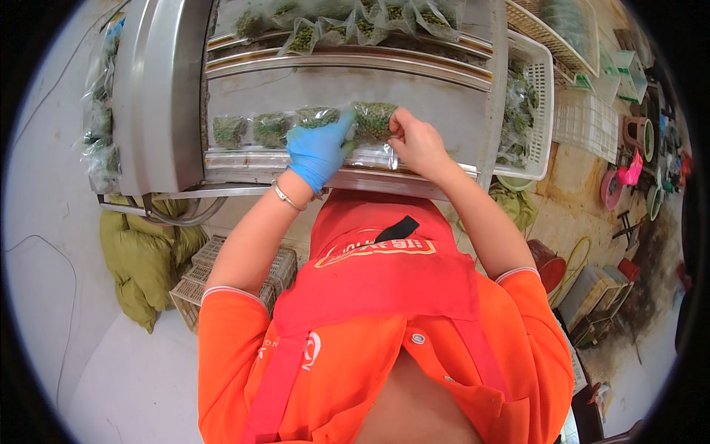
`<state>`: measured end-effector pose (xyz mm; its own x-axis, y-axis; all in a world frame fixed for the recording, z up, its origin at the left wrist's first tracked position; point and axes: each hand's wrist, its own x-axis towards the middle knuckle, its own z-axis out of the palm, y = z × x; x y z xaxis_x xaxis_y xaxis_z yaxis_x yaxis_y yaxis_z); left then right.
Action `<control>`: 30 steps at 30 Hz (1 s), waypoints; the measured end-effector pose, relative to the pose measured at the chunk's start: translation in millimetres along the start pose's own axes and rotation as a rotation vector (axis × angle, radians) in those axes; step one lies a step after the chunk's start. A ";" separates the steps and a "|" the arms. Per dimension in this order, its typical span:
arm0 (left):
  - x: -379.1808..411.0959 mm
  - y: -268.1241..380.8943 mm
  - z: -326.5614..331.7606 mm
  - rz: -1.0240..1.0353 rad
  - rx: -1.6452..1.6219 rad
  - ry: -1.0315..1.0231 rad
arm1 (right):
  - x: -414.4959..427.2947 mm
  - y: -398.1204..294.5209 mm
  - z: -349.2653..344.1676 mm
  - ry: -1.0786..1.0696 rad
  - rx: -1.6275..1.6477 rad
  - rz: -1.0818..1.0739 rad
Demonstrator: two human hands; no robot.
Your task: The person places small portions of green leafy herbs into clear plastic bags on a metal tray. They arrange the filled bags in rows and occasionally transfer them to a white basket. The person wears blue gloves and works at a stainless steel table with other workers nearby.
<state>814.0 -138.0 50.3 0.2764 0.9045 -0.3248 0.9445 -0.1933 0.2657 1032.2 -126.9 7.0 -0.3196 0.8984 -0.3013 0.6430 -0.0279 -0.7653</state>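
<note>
A clear plastic bag of green peppercorn-like berries (376, 119) lies on the steel bed (444, 114) of what looks like a vacuum packing machine. My left hand (319, 149), in a blue glove, holds its left side, thumb and fingertips against the plastic. My bare right hand (416, 139) pinches the bag's right edge. Left of it, in a row, lie three similar bags: a near one (317, 115) partly behind my glove, a middle one (270, 130) and an end one (228, 131). The bag mouths lie towards the metal sealing bar (249, 160) at the front.
Several filled bags (366, 25) lie across the machine's far side. A rounded steel cover (161, 100) stands at left, with more bags (101, 127) beyond it. At right is a white plastic crate (542, 100) of filled bags. Green sacks (141, 261) and slatted crates (208, 252) sit below left.
</note>
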 end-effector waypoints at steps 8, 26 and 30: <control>11.2 -20.3 15.7 0.384 0.251 0.303 | -37.7 -27.6 -3.0 0.041 -0.515 -0.365; 16.5 -24.6 11.0 0.645 0.323 0.232 | -37.9 -11.9 -8.6 0.254 -0.149 -0.401; 11.2 14.7 -26.6 0.522 -0.032 0.226 | 33.7 -15.9 -72.9 0.650 -0.002 -0.034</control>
<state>826.3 -120.6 74.7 0.6570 0.7517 0.0586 0.6861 -0.6282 0.3669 1061.9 -64.2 50.5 0.1466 0.9807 0.1292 0.6412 0.0053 -0.7674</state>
